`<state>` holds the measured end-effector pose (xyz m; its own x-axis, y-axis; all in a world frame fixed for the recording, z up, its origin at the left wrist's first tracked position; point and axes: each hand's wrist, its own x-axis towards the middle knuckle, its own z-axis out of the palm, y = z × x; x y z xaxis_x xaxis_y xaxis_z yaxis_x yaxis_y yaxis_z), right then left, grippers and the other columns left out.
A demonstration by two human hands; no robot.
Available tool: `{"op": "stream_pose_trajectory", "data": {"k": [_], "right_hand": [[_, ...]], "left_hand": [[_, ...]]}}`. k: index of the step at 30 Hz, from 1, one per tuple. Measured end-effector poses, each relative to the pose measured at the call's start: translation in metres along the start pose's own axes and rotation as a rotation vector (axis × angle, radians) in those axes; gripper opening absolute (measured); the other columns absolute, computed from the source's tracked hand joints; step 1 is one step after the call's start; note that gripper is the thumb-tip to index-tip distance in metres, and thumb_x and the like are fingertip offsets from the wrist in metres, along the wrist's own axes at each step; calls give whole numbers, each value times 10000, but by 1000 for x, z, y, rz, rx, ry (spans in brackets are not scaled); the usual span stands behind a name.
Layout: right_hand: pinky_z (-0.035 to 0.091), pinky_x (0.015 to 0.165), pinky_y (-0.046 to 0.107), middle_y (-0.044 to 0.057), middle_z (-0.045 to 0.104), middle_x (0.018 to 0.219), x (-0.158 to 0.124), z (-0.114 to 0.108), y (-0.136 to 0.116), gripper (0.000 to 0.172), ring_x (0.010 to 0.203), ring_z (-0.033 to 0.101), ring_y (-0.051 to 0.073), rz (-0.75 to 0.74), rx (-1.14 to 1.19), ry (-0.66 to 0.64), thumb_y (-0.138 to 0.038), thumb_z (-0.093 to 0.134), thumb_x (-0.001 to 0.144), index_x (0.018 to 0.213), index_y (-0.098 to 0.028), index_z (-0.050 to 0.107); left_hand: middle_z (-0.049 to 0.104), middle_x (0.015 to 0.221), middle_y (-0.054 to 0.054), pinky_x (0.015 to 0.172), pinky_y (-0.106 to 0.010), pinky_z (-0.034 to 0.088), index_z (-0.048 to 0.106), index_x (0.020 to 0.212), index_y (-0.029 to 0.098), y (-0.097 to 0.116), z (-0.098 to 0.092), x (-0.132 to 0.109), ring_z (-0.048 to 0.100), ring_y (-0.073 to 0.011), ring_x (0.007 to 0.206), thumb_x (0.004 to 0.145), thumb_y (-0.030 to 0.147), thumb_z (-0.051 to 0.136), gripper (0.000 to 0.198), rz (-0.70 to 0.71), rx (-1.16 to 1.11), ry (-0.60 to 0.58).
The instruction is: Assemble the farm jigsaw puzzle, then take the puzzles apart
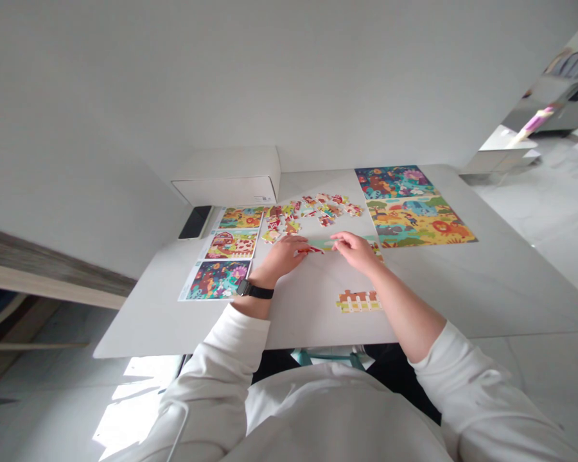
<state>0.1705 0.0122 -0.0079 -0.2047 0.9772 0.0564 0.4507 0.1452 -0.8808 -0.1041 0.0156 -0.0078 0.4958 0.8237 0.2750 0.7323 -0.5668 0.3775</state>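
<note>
My left hand [289, 253], with a dark watch on its wrist, has its fingers closed at a red puzzle piece [315, 249], whose left end they cover. Between my hands lies a pale green and blue joined puzzle strip [324, 244], partly hidden by the fingers. My right hand [354, 250] rests over the strip's right part, fingers loosely bent and fingertips a little apart, with nothing seen in them. Beyond its wrist, some coloured pieces [377, 251] show. A joined section with a white fence [359, 301] lies nearer me, left of my right forearm.
Loose puzzle pieces [325, 209] are scattered beyond my hands. Three picture cards [231, 245] lie at left, beside a phone [196, 222] and a white box [228, 186]. Two larger printed pictures [414, 215] lie at the right. A wall borders the table's far edge.
</note>
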Motion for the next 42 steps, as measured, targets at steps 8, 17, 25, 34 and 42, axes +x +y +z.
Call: {"op": "stream_pose_trajectory", "data": {"k": [8, 17, 25, 34, 42], "right_hand": [[492, 671, 262, 29, 827, 985, -2, 1, -2, 300, 751, 690, 164, 0, -21, -9, -322, 596, 965, 1210, -243, 750], [546, 952, 380, 66, 814, 1069, 0, 2, 2, 236, 1007, 729, 243, -128, -272, 37, -254, 610, 987, 1129, -254, 799], [507, 1082, 424, 98, 778, 1190, 5, 4, 17, 227, 1114, 684, 278, -258, -495, 44, -207, 669, 964, 1106, -254, 839], [513, 1067, 414, 94, 775, 1203, 3, 5, 17, 219, 1111, 686, 274, -272, -543, 39, -217, 678, 969, 1114, -254, 839], [513, 1071, 415, 95, 779, 1174, 5, 6, 18, 235, 1108, 689, 268, -271, -538, 42, -199, 664, 968, 1120, -255, 835]], "left_hand": [[767, 1357, -39, 1208, -447, 512, 831, 1240, 316, 3, 0, 0, 677, -254, 1307, 1005, 253, 608, 330, -17, 10, -25], [776, 1342, -30, 1201, -435, 518, 833, 1232, 322, 4, 2, 0, 683, -251, 1302, 987, 215, 636, 331, -25, 23, -21], [764, 1346, -65, 1177, -464, 521, 809, 1259, 281, 7, 2, 1, 687, -271, 1270, 957, 196, 634, 359, -10, 21, -31], [743, 1323, -80, 1176, -473, 504, 825, 1221, 286, 9, 2, 2, 673, -280, 1247, 968, 274, 644, 312, -3, 56, -42], [762, 1281, -76, 1169, -473, 511, 839, 1163, 286, -1, 9, 4, 688, -262, 1223, 988, 276, 619, 282, -23, 22, -19]]}}
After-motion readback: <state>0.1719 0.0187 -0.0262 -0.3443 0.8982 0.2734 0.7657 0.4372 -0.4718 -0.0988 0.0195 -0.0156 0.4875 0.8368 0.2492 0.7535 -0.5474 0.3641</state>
